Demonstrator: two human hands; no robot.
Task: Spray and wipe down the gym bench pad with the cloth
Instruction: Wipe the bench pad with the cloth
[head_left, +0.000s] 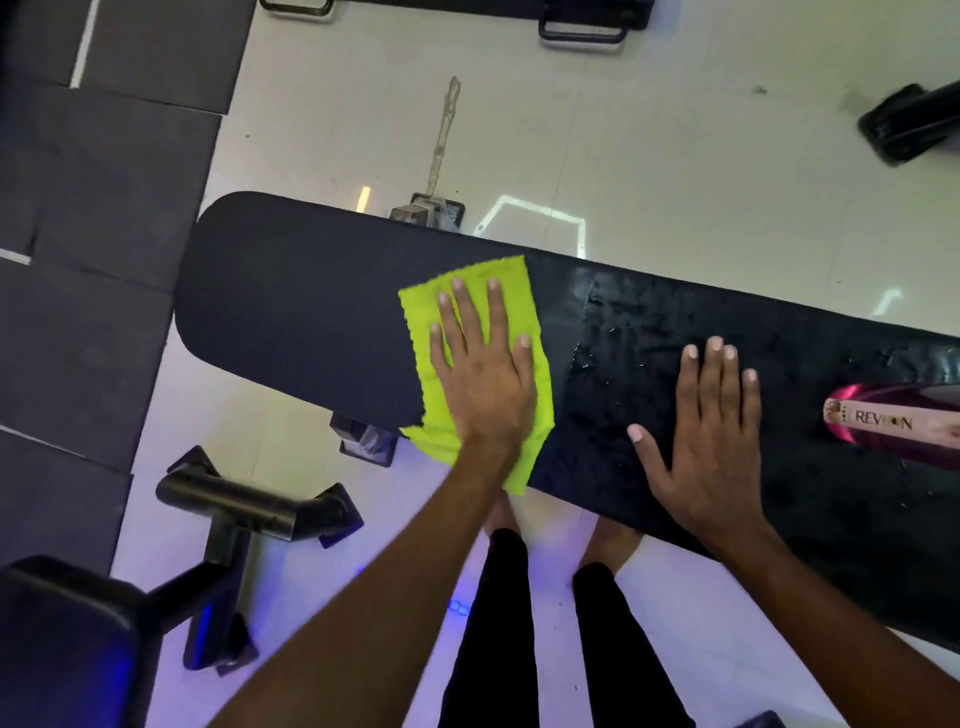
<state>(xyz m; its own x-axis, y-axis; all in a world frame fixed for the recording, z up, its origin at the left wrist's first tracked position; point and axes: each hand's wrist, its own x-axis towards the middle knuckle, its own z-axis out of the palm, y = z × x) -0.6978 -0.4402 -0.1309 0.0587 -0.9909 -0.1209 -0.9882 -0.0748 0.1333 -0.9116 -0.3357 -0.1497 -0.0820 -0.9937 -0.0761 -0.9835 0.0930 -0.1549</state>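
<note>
A long black bench pad (291, 301) runs from the left middle to the right edge of the view. Its right half is wet and shiny with droplets; its left end looks dry and matte. A lime-green cloth (511, 288) lies flat across the pad's middle, hanging a little over the near edge. My left hand (480, 369) presses flat on the cloth with fingers spread. My right hand (711, 431) rests flat and bare on the wet part of the pad. A pink and white spray bottle (893, 421) lies on its side on the pad at the far right.
The bench stands on a pale tiled floor (649, 130), with dark rubber mats (93, 260) to the left. Another bench's black frame and foot (249, 512) sit at the lower left. My legs and bare feet (613, 540) stand against the pad's near edge. Dark equipment lies at the top and upper right.
</note>
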